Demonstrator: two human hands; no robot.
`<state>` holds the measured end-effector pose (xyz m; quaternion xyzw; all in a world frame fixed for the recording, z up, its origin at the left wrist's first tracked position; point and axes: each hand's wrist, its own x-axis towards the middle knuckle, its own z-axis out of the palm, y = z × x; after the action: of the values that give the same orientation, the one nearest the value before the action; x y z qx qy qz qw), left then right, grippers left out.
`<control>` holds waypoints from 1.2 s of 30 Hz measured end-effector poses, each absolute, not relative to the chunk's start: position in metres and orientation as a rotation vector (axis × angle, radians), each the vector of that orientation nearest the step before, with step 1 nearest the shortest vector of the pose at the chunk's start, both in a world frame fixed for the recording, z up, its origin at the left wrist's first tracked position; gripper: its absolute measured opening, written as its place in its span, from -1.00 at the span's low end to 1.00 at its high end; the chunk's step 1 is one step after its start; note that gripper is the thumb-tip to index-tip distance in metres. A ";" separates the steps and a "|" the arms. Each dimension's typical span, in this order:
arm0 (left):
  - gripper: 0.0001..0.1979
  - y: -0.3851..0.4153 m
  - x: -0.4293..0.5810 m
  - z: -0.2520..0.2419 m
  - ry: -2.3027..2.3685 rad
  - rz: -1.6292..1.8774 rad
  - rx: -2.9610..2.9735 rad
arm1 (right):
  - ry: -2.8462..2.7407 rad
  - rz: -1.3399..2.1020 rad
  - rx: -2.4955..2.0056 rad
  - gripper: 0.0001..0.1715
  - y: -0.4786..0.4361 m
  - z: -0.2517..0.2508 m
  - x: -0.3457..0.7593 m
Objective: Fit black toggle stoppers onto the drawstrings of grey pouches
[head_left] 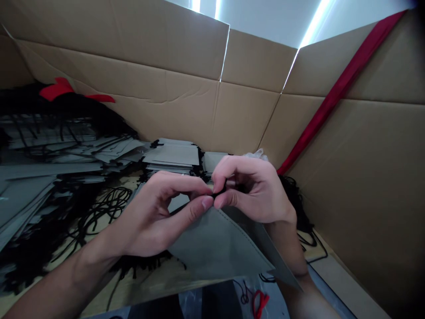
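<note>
L hand point(151, 221) + R hand point(260, 192) pinching blk cord point(219, 192), gry sheet point(212, 243) below

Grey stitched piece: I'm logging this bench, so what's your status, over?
Left hand and right hand close together, pinching black cord. Grey stitched piece slanting just below it. Loose black cords off to the left; nothing seen blocking the pinch.

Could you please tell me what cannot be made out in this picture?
In the head view:
Whether the black cord is knotted: fingers cover part of it.
Crumpled whitish plastic: lower part behind the right hand.
Left pile of grey sheets: cut off by the left edge.
</note>
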<state>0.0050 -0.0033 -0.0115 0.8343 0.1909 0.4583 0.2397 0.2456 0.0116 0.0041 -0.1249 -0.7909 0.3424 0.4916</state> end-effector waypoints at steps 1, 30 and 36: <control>-0.91 -0.004 0.004 -0.012 0.484 1.267 2.262 | -1.903 0.843 -0.285 -0.67 0.011 0.004 0.244; -0.82 0.000 0.007 -0.006 0.536 1.318 2.458 | -1.856 0.646 -0.455 -0.63 0.004 0.008 0.249; -0.73 0.000 0.007 -0.008 0.563 1.221 2.559 | -1.981 0.565 -0.400 -0.63 0.010 0.006 0.246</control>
<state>0.0071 -0.0003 -0.0079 0.8782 0.1934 0.4191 0.1252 0.2457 0.0101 0.0057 -0.1653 -0.8186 0.2334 0.4981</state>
